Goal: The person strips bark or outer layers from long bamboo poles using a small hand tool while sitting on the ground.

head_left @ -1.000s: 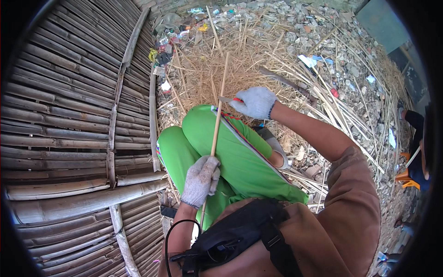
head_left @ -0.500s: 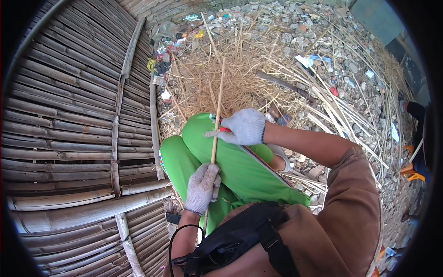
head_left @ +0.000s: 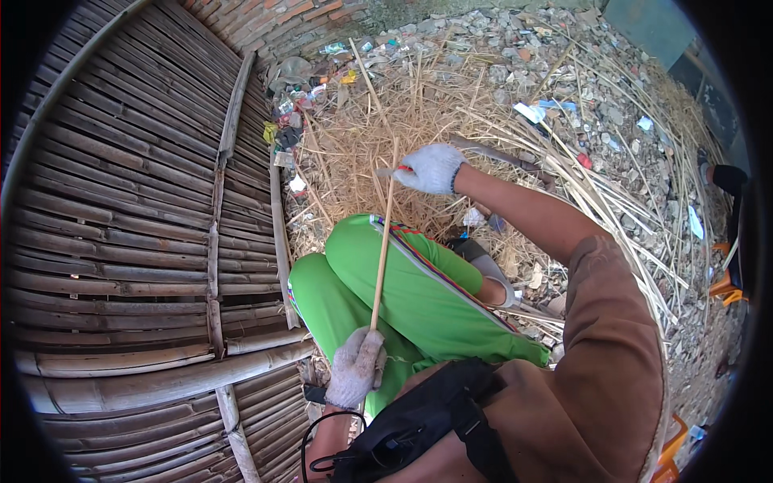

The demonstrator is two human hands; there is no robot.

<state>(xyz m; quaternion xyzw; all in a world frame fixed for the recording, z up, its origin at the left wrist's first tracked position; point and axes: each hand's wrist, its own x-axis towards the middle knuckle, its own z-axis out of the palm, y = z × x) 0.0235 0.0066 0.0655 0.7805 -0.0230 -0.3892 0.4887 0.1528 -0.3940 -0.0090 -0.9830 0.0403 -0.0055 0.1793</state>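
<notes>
A long, slender bamboo strip (head_left: pixel 384 258) slants up across my bent knees in green trousers (head_left: pixel 354 258). My left hand (head_left: pixel 357 366), in a whitish work glove, is closed around its lower end near my lap. Close to the strip's upper end, beyond my knees, is my gloved right hand (head_left: pixel 431 170). Its fingers are closed on a red-handled knife (head_left: pixel 405 168), mostly covered by the glove, and meet the strip there. How much of the blade touches the strip is too small to tell.
A slatted bamboo panel (head_left: pixel 121 266) stands close on my left. Straw-like shavings (head_left: pixel 354 169) and rubble lie ahead, with a pile of bamboo strips (head_left: pixel 596 189) to the right. A brick wall (head_left: pixel 274 24) rises behind. Another person's dark sleeve (head_left: pixel 729 179) shows at far right.
My right hand has slid up and away along the strip, from above my knee to near its far end. My left hand keeps its hold, slightly lower in the picture.
</notes>
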